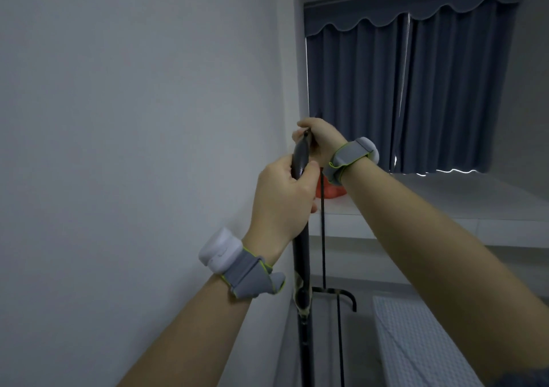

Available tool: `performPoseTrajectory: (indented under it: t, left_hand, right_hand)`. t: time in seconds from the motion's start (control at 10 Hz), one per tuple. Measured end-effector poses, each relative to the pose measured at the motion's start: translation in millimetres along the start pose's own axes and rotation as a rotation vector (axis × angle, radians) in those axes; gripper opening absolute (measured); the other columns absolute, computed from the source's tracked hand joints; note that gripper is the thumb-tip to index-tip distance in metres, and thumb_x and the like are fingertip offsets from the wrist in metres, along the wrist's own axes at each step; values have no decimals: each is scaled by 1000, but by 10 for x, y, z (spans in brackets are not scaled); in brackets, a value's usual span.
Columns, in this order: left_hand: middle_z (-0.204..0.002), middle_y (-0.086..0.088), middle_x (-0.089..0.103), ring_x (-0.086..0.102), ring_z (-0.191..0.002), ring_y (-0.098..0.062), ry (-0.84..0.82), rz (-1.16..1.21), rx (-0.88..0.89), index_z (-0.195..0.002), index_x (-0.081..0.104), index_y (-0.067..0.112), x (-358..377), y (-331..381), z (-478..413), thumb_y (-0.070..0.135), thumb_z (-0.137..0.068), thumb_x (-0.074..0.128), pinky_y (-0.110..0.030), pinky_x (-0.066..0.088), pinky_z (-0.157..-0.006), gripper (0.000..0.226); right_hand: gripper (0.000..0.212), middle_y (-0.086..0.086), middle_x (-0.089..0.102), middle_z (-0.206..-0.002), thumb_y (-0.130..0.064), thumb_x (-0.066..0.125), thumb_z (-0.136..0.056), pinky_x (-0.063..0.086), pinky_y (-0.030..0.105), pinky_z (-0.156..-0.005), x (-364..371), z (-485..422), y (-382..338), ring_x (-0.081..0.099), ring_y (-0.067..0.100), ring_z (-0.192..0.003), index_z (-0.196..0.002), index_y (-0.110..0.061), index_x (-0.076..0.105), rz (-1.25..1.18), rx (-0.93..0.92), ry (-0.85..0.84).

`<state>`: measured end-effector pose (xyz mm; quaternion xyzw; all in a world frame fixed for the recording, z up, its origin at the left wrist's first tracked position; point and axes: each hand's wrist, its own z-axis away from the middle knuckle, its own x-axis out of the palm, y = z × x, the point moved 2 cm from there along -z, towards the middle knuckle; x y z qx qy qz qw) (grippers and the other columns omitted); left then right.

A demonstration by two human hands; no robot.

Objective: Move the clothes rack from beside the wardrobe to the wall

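Observation:
The clothes rack is a black metal frame, seen end-on, standing close against the white wall on the left. Its near upright runs down to the bottom edge of the view, and a thinner far upright and curved foot show behind it. My left hand is wrapped around the top bar at the near corner. My right hand grips the same bar a little farther along, above and behind the left. Both wrists wear grey straps. The rack's base is out of view.
A window ledge runs across the far side under dark blue curtains, with an orange object on its left end. A white patterned mattress lies at lower right, close beside the rack.

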<state>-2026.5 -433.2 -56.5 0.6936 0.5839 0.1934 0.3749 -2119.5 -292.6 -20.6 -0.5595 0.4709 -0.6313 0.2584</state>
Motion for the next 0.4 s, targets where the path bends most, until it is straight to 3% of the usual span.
performPoseTrajectory:
  t: [0.1,0.2,0.3,0.4]
  left_hand:
    - [-46,0,45,44,-34,-8,-56,84,-96,-79,58,-3,20,35,55,25,-92,47,-20,40,-43,32]
    - [-49,-3,46,44,-34,-8,-136,148,-210,-91,60,2,12,154,116,31,-95,37,-18,40,-41,37]
    - [-55,-4,48,45,-32,-6,-204,172,-294,-84,54,11,-84,322,207,33,-96,35,-16,40,-39,32]
    - [-64,-5,63,59,-46,-6,-213,188,-379,-78,53,15,-224,416,314,42,-96,33,-17,49,-47,38]
  right_hand:
    - [42,7,57,-93,-37,47,-96,51,25,-51,-87,87,8,61,16,-73,-129,-10,40,132,7,-12]
    - [59,9,57,-103,-49,47,-92,53,26,-52,-180,336,-12,64,19,-68,-136,-11,41,304,-9,-3]
    - [61,13,53,-124,-49,48,-92,56,36,-69,-318,749,-52,59,26,-95,-141,-13,40,482,-94,115]
    - [51,12,52,-131,-41,47,-96,51,44,-84,-486,1177,-137,55,24,-99,-138,-12,44,490,-220,206]
